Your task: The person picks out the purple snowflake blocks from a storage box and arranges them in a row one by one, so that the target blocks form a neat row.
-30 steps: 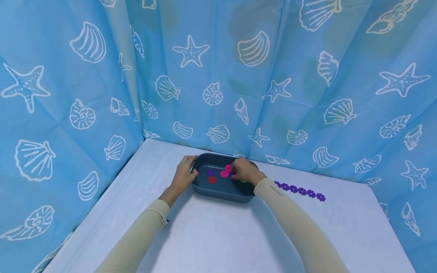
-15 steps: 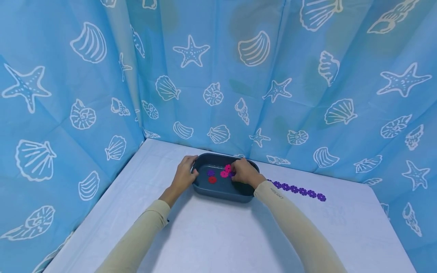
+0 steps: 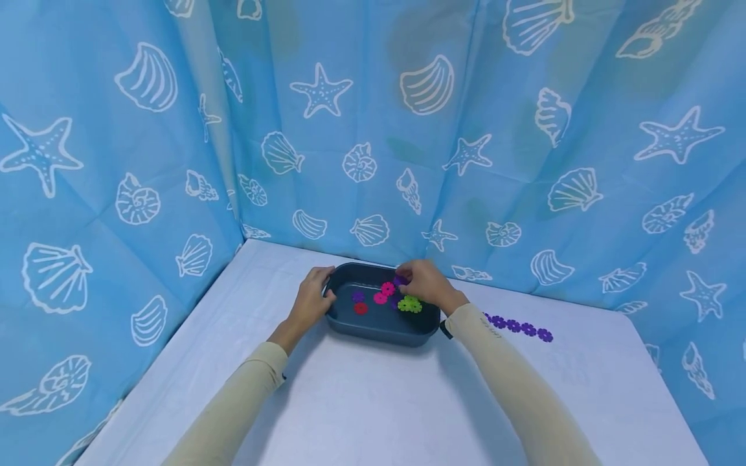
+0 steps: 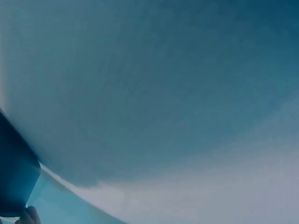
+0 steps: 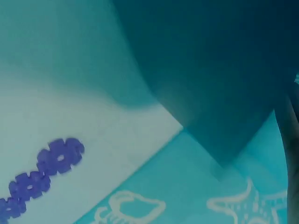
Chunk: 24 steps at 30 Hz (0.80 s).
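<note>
In the head view my left hand (image 3: 309,301) grips the left end of a dark grey oblong tub (image 3: 375,332). My right hand (image 3: 428,283) is over the tub's right back rim, its thumb and fingertips pinching a purple flower-shaped disc (image 3: 399,280). Below that hand, green flower discs (image 3: 410,304) lie inside the tub. Pink discs (image 3: 381,298), a red disc (image 3: 361,309) and another purple disc (image 3: 358,296) lie further left in it. The left wrist view shows only fingertips (image 4: 31,215) by the tub's dark wall (image 4: 16,172).
A linked row of purple flower discs (image 3: 513,325) lies on the white table (image 3: 373,401), right of the tub; the right wrist view shows its near end (image 5: 46,163). A blue shell-print curtain (image 3: 326,175) stands right behind the tub and along the left side.
My right hand has risen from inside the tub toward its back right rim with a purple disc, uncovering the green discs. My left hand keeps its hold on the tub.
</note>
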Motion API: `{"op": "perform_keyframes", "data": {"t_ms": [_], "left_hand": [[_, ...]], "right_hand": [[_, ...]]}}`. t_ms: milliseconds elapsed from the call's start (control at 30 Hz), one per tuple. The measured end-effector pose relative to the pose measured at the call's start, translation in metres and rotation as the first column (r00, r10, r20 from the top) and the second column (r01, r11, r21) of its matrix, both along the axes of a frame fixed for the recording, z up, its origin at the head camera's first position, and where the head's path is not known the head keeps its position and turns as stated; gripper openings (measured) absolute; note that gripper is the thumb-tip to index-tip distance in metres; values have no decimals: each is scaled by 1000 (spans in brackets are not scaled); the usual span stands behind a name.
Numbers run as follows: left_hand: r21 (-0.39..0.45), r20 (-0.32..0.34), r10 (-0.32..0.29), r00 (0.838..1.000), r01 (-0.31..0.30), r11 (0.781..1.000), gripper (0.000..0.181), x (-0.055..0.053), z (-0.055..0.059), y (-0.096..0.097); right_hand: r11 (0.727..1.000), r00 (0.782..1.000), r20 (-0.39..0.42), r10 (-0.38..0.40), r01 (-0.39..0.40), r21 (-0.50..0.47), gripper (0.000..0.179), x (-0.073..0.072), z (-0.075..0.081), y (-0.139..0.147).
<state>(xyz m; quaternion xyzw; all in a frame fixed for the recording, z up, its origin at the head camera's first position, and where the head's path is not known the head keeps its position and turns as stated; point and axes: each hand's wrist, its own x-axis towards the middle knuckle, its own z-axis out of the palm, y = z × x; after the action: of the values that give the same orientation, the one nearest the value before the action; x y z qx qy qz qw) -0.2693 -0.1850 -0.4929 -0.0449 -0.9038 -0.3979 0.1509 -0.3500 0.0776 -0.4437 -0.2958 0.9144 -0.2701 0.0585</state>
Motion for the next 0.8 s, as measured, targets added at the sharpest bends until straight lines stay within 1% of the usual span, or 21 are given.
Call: {"op": "perform_keyframes", "data": {"t_ms": [67, 133, 167, 233, 367, 467, 533, 667, 733, 800], "left_hand": [[-9, -2, -3, 1000, 3, 1000, 53, -1, 0, 0], [-9, 3, -4, 1000, 4, 1000, 53, -1, 0, 0], [-10, 5, -1, 1000, 1, 1000, 53, -2, -1, 1], [-15, 10, 4, 1000, -4, 1000, 54, -2, -1, 1], [-16, 14, 6, 1000, -6, 1000, 54, -2, -1, 2], [-16, 14, 1, 1000, -1, 1000, 54, -1, 0, 2], [-15, 12, -4, 1000, 4, 1000, 54, -1, 1, 2], [-17, -5, -19, 1000, 19, 1000, 54, 0, 2, 1], [-22, -14, -23, 1000, 23, 999, 55, 0, 1, 1], [-25, -17, -30, 999, 30, 999, 55, -1, -1, 1]], "right_hand": [[999, 1000, 4, -20, 20, -26, 37, -1, 7, 8], [999, 999, -9, -39, 39, -33, 38, -2, 14, 18], [998, 999, -2, -50, 50, -40, 38, -3, 18, 24], [995, 996, 4, -88, 88, -43, 40, -5, 22, 38], [984, 984, 38, -172, 173, -46, 42, -6, 31, 72], [973, 973, 30, -230, 231, -23, 42, -5, 36, 102], [966, 966, 2, -258, 258, -2, 41, -5, 38, 123], [949, 949, -18, -314, 314, 24, 39, 1, 36, 169], [939, 939, 2, -343, 342, 39, 39, 5, 32, 191], [929, 929, 39, -369, 366, 59, 42, 12, 27, 212]]}}
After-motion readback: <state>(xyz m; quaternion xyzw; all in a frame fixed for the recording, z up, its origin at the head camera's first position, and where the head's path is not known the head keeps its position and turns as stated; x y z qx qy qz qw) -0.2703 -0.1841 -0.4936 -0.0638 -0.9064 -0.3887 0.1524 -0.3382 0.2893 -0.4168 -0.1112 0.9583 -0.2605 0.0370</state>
